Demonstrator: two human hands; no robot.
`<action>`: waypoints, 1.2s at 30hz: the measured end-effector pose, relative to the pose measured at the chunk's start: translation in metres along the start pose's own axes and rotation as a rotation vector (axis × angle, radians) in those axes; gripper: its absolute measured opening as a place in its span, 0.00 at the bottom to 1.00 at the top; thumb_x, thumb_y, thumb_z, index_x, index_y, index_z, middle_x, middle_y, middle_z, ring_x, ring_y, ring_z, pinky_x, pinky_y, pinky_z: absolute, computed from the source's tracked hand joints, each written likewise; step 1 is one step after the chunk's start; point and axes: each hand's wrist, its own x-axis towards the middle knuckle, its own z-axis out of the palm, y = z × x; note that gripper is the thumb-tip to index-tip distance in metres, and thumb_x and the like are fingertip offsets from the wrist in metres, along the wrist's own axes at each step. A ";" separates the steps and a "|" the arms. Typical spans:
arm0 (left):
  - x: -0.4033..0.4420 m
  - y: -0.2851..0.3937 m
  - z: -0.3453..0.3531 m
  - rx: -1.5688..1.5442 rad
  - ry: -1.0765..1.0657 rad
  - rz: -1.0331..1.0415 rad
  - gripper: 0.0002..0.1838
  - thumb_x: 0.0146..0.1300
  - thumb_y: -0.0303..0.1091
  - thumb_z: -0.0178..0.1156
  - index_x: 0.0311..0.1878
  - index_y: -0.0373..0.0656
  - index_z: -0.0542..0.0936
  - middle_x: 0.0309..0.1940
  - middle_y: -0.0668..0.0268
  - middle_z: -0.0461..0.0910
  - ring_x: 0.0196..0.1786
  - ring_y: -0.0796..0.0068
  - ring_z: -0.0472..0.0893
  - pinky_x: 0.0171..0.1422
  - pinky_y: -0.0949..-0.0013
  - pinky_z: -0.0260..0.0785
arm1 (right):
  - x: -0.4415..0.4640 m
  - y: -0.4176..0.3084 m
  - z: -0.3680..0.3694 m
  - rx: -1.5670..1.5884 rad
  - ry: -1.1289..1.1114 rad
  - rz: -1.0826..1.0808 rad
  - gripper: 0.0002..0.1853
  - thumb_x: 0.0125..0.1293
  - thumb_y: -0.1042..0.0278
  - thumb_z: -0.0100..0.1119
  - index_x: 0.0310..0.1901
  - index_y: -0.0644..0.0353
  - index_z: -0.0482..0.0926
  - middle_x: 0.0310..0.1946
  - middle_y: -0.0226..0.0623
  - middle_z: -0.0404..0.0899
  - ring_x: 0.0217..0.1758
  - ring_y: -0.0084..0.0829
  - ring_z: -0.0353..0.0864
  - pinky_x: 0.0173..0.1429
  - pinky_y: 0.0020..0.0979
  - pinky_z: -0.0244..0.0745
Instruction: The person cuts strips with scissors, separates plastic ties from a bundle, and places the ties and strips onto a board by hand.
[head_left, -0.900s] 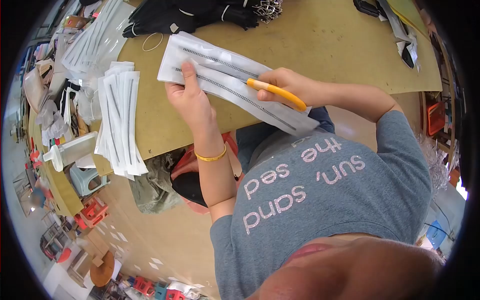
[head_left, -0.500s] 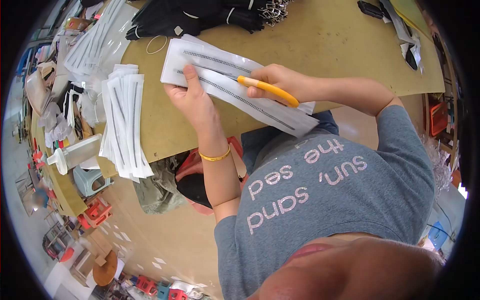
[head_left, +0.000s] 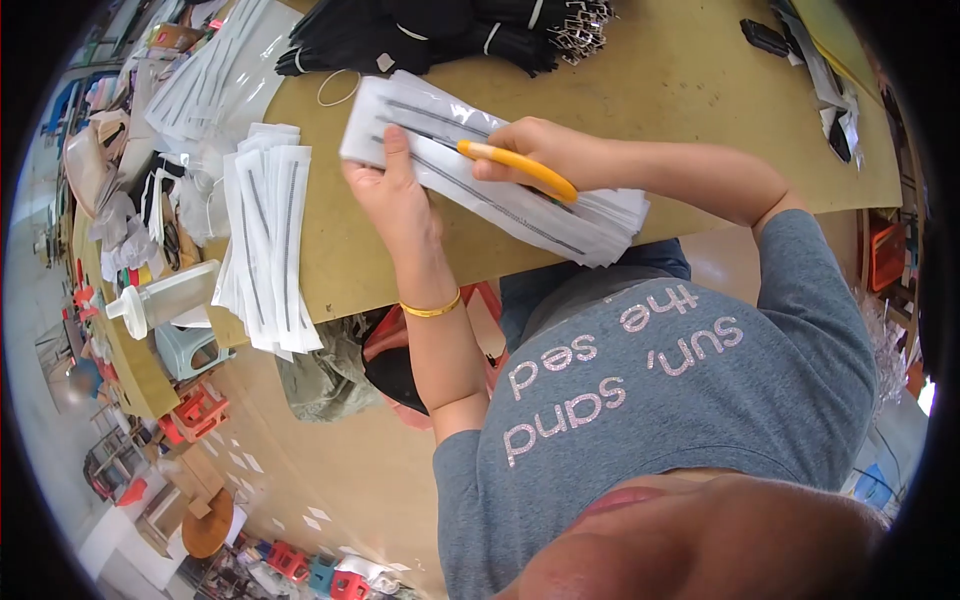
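A sheaf of white paper-like strips (head_left: 515,215), each with a dark dotted line along it, slants across the front edge of the table. My left hand (head_left: 395,195) grips its far left end, thumb on top and fingers underneath. In my right hand (head_left: 545,148) is a pair of scissors with orange handles (head_left: 535,170), held over the middle of the sheaf. The blades point left between two dotted lines, toward my left thumb. Whether they are open or closed is hard to make out. More strips (head_left: 265,240) of the same kind lie fanned to the left.
Black bundles (head_left: 400,35) tied with white bands lie at the back, metal bits at their right end. A clear plastic sleeve (head_left: 265,65) of strips is at the back left. A pale plastic cylinder (head_left: 165,298) lies at the left edge; a small black object (head_left: 765,37) sits back right.
My right hand has shifted the scissors slightly left and up along the strips. The sheaf's near right end has fanned apart more. The whole view has swung a little.
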 end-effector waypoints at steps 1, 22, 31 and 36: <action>0.000 -0.001 0.001 0.008 -0.008 -0.016 0.13 0.73 0.28 0.59 0.56 0.35 0.72 0.52 0.58 0.80 0.51 0.69 0.83 0.55 0.65 0.79 | 0.013 0.006 0.000 0.005 0.007 -0.013 0.36 0.68 0.31 0.56 0.41 0.68 0.80 0.19 0.29 0.73 0.20 0.19 0.71 0.24 0.27 0.66; 0.004 0.012 -0.009 -0.161 -0.001 -0.033 0.17 0.69 0.32 0.65 0.55 0.40 0.71 0.45 0.65 0.81 0.46 0.75 0.82 0.50 0.67 0.79 | 0.018 -0.022 0.009 0.322 0.000 -0.160 0.15 0.65 0.60 0.66 0.44 0.61 0.75 0.29 0.27 0.71 0.25 0.18 0.72 0.24 0.23 0.68; -0.016 0.051 0.008 -0.014 0.010 -0.326 0.21 0.70 0.44 0.63 0.59 0.45 0.71 0.44 0.66 0.79 0.41 0.77 0.80 0.34 0.69 0.78 | -0.020 -0.031 -0.001 0.132 0.267 -0.335 0.14 0.51 0.71 0.64 0.40 0.59 0.74 0.30 0.23 0.69 0.31 0.16 0.68 0.32 0.24 0.66; -0.036 0.019 -0.022 0.021 0.004 -0.239 0.32 0.71 0.41 0.62 0.71 0.40 0.63 0.57 0.58 0.75 0.55 0.64 0.77 0.56 0.53 0.74 | 0.020 0.017 -0.038 -0.542 0.383 -0.174 0.19 0.59 0.58 0.68 0.41 0.67 0.77 0.36 0.52 0.84 0.40 0.44 0.85 0.43 0.42 0.77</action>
